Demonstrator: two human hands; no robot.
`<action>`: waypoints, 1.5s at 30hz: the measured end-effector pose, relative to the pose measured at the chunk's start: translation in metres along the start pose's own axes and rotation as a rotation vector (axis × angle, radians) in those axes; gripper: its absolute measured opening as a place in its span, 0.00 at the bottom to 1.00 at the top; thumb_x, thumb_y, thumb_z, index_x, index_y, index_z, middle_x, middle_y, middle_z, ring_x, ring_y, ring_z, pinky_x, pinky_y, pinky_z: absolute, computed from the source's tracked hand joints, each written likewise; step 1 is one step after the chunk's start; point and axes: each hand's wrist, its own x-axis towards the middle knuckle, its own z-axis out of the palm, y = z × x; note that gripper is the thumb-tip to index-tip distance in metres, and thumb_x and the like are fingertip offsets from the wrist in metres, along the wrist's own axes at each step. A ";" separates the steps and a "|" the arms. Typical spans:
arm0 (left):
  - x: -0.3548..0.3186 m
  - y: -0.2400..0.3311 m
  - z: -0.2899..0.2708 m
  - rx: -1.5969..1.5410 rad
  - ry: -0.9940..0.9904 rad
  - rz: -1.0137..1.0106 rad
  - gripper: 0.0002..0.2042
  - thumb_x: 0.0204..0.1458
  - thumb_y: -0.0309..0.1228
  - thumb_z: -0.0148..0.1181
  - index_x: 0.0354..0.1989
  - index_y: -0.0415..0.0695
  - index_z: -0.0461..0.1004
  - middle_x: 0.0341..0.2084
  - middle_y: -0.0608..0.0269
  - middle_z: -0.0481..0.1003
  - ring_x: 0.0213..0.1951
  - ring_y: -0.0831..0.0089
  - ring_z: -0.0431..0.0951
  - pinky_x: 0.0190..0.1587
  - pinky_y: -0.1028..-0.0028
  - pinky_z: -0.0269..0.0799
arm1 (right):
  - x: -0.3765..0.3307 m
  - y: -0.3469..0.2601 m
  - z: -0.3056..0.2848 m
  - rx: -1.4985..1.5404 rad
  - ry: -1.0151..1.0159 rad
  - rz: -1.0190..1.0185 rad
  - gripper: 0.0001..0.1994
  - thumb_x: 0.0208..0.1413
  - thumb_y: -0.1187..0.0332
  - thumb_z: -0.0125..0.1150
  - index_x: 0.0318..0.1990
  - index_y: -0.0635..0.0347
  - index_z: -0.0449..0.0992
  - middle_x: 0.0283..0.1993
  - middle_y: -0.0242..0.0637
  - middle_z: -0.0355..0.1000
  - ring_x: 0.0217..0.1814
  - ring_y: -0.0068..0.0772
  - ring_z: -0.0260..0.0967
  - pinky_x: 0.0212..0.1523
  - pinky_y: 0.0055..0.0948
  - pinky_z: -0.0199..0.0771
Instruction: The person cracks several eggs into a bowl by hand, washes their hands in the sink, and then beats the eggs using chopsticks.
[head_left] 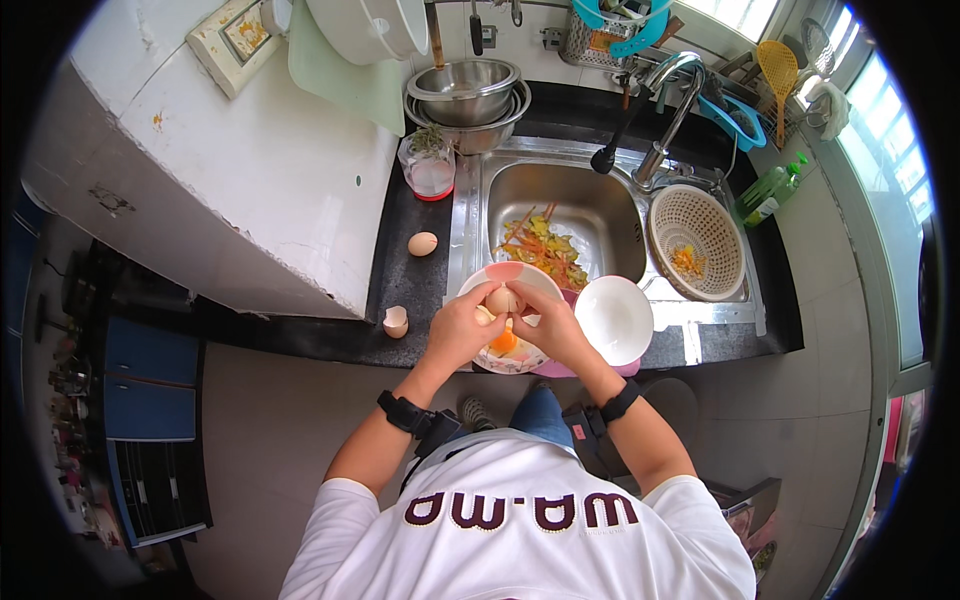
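Observation:
Both my hands meet over a pink-and-white bowl (512, 271) at the counter's front edge. Between their fingertips is a brown egg (502, 299); my left hand (462, 330) grips one side and my right hand (552, 322) the other. Whether its shell is cracked is hard to make out. Orange yolk (505, 342) shows in the bowl below my fingers. To the left, an empty broken eggshell (396, 321) lies on the black counter, with a whole egg (422, 244) farther back. A white bowl (614, 322) stands just right of my right hand.
Orange and yellowish peelings (545, 245) lie in the steel sink (610, 195), under a chrome tap (680, 110). A beige colander (697, 215) with orange scraps sits right of it. Behind left are a jar (428, 172) and stacked steel bowls (465, 92); a green bottle (770, 192) stands at right.

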 end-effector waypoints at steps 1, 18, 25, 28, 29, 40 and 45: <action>0.000 -0.003 0.000 -0.005 -0.007 -0.001 0.22 0.44 0.37 0.63 0.50 0.49 0.72 0.36 0.50 0.77 0.39 0.52 0.77 0.40 0.61 0.73 | 0.000 0.000 -0.002 -0.018 -0.012 0.005 0.24 0.43 0.79 0.61 0.53 0.64 0.68 0.39 0.45 0.72 0.38 0.39 0.72 0.43 0.29 0.74; 0.001 -0.008 -0.036 0.504 -0.012 0.281 0.20 0.40 0.32 0.66 0.46 0.52 0.73 0.37 0.67 0.76 0.39 0.65 0.74 0.39 0.67 0.73 | 0.007 -0.007 -0.028 -0.628 -0.151 -0.321 0.20 0.42 0.78 0.59 0.47 0.56 0.69 0.49 0.35 0.68 0.47 0.41 0.69 0.42 0.35 0.73; 0.002 0.016 -0.062 0.468 0.026 0.275 0.19 0.40 0.31 0.67 0.45 0.51 0.74 0.38 0.67 0.75 0.39 0.65 0.74 0.40 0.69 0.73 | 0.020 -0.029 -0.046 -0.720 -0.161 -0.375 0.21 0.43 0.76 0.61 0.48 0.54 0.69 0.51 0.33 0.69 0.48 0.39 0.70 0.45 0.35 0.70; 0.006 0.032 -0.075 0.346 0.067 0.294 0.20 0.39 0.30 0.67 0.45 0.50 0.74 0.38 0.64 0.75 0.40 0.64 0.75 0.41 0.70 0.73 | 0.027 -0.049 -0.055 -0.682 -0.094 -0.396 0.23 0.44 0.75 0.62 0.51 0.54 0.70 0.53 0.35 0.69 0.49 0.41 0.70 0.47 0.35 0.70; 0.008 0.038 -0.078 0.281 0.082 0.299 0.21 0.39 0.29 0.68 0.45 0.49 0.74 0.38 0.62 0.75 0.40 0.64 0.75 0.41 0.70 0.72 | 0.029 -0.061 -0.057 -0.657 -0.062 -0.393 0.23 0.44 0.75 0.62 0.51 0.54 0.70 0.53 0.35 0.70 0.49 0.41 0.70 0.48 0.36 0.69; -0.009 -0.024 -0.029 -0.256 -0.059 -0.043 0.23 0.43 0.26 0.68 0.49 0.42 0.68 0.39 0.55 0.76 0.42 0.72 0.76 0.44 0.74 0.72 | 0.009 -0.012 -0.032 -0.489 -0.111 -0.037 0.17 0.45 0.72 0.62 0.45 0.60 0.69 0.41 0.43 0.72 0.43 0.45 0.72 0.43 0.38 0.72; -0.013 -0.046 -0.023 -0.534 -0.011 -0.046 0.24 0.47 0.22 0.65 0.51 0.41 0.61 0.40 0.53 0.74 0.38 0.78 0.74 0.35 0.79 0.73 | 0.014 0.000 -0.038 0.136 -0.101 0.250 0.23 0.50 0.76 0.60 0.55 0.63 0.63 0.50 0.43 0.69 0.53 0.36 0.71 0.51 0.28 0.70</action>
